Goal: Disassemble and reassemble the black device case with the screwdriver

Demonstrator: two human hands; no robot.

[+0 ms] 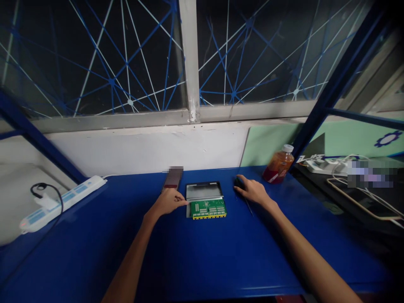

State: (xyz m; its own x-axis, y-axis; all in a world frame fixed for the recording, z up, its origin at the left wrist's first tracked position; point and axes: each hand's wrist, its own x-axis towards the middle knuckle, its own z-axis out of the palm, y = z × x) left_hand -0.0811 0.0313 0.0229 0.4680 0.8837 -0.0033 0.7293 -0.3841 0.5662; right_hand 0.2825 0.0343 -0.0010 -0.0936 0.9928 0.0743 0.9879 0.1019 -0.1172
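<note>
Head view: a green board (pixel 208 207) lies at the centre of the frame, a thin rectangle with pale rows of parts and a yellow, toothed strip along its lower edge. It lies over the nearer part of a flat grey case (pixel 204 190), whose farther part is a shallow, smooth, dark-rimmed rectangle; whether the board is fully seated is too small to tell. The left hand (pixel 170 202) has its thumb and fingertips drawn together at the left edge of board and case; whether they pinch anything cannot be told. Right of centre, the right hand (pixel 254 191) bends its fingers over a dark object (pixel 239 182), mostly covered, so a firm grasp cannot be confirmed. A thin dark rod (pixel 249 207) shows just below that hand. All this is on a glossy blue table (pixel 195 261). Behind the left hand lies a dark, flat phone (pixel 174 177). At right of centre stands a clear bottle (pixel 280 163) with a white cap, amber contents and a maroon label, its writing unreadable. At left, a white and blue power strip (pixel 67 201) holds a white plug (pixel 47 202); at far right, a green panel (pixel 356 136) bears a purple gear emblem (pixel 387 138).
</note>
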